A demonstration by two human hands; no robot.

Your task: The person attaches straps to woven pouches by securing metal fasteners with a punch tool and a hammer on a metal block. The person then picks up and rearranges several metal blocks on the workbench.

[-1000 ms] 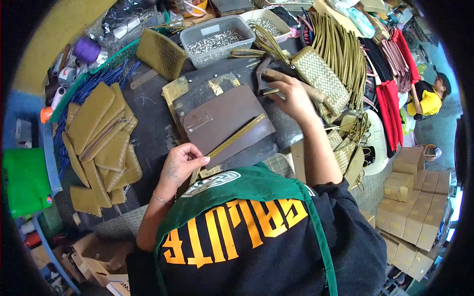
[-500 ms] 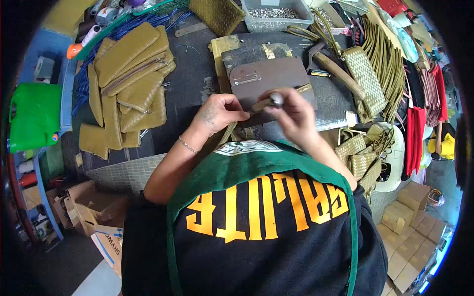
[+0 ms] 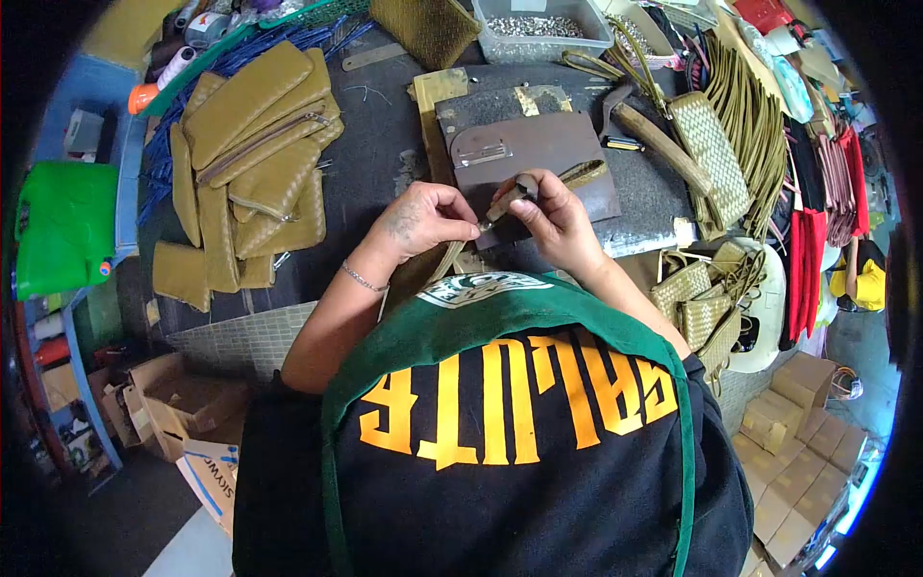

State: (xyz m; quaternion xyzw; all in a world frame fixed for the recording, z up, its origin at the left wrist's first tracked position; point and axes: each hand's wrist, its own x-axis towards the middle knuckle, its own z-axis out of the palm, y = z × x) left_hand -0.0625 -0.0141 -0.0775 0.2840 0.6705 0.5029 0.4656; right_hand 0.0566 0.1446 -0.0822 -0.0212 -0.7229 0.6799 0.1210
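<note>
My left hand (image 3: 428, 219) is closed, with thumb and forefinger pinching the end of a narrow olive strap (image 3: 448, 258) that hangs down toward my apron. Close beside it, my right hand (image 3: 560, 219) is closed around a small tool (image 3: 501, 202) with a dark rounded end and a lighter shaft. The tool's lower tip points down-left to the strap end at my left fingertips; its exact kind cannot be made out. Beyond both hands lies a brown flat board (image 3: 538, 139) with a small metal piece (image 3: 483, 154) on it. An olive strap loop (image 3: 584, 173) rests at its right.
A hammer (image 3: 663, 149) lies to the right, beside a woven olive piece (image 3: 709, 144) and hanging strips (image 3: 745, 125). Stacked olive pouches (image 3: 260, 125) are on the left. A clear bin (image 3: 543, 38) of metal parts stands at the back. Cardboard boxes (image 3: 793, 413) are at lower right.
My right hand has turned the tool so its tip now points down-left toward my left fingertips, and the hand has shifted slightly left. My left hand has barely moved.
</note>
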